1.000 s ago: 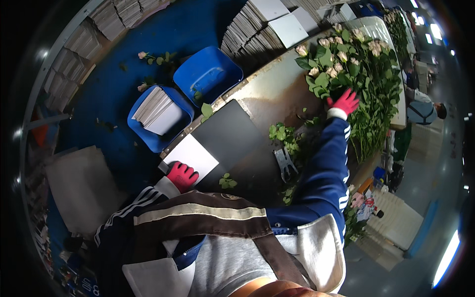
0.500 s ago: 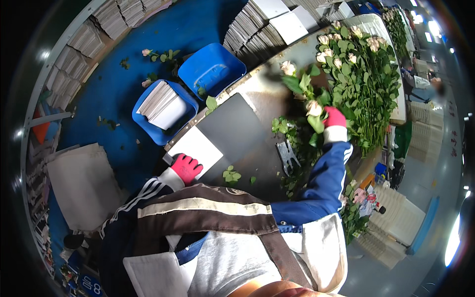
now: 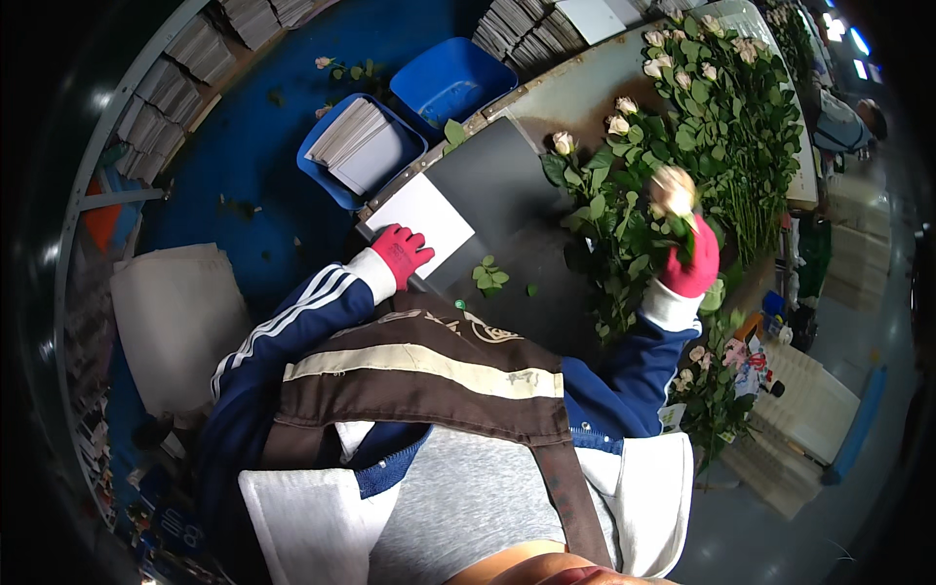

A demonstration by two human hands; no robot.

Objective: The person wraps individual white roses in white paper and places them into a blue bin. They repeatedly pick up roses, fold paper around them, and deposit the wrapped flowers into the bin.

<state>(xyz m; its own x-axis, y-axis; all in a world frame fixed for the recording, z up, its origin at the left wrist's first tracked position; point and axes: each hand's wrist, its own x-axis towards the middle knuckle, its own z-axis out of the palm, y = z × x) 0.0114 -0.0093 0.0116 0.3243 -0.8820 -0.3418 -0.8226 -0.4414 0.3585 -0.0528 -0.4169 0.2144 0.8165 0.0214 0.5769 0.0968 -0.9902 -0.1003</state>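
My right hand (image 3: 692,261), in a pinkish-red glove, is closed round a pale rose (image 3: 673,191) just below its bloom. That bloom is blurred by motion, and its stem is mostly hidden. Beneath and left of this hand lie loose roses (image 3: 618,125) with leafy stems on the dark tabletop. A large heap of pale roses (image 3: 712,136) spreads beyond it to the right. My left hand (image 3: 403,255), gloved the same way, rests with fingers apart on a white sheet of paper (image 3: 429,213) near the table's front-left edge.
Two blue bins, one holding folded paper (image 3: 356,146) and one further back (image 3: 453,83), stand beyond the table's left edge. Leaf sprigs (image 3: 489,277) lie on the tabletop. Paper stacks (image 3: 531,44) stand at the back, and more flowers (image 3: 717,380) are at the right.
My right hand has lifted a rose away from the others. Loose roses now lie where it was, and the metal tool seen there earlier is out of sight. My left hand stays on the paper.
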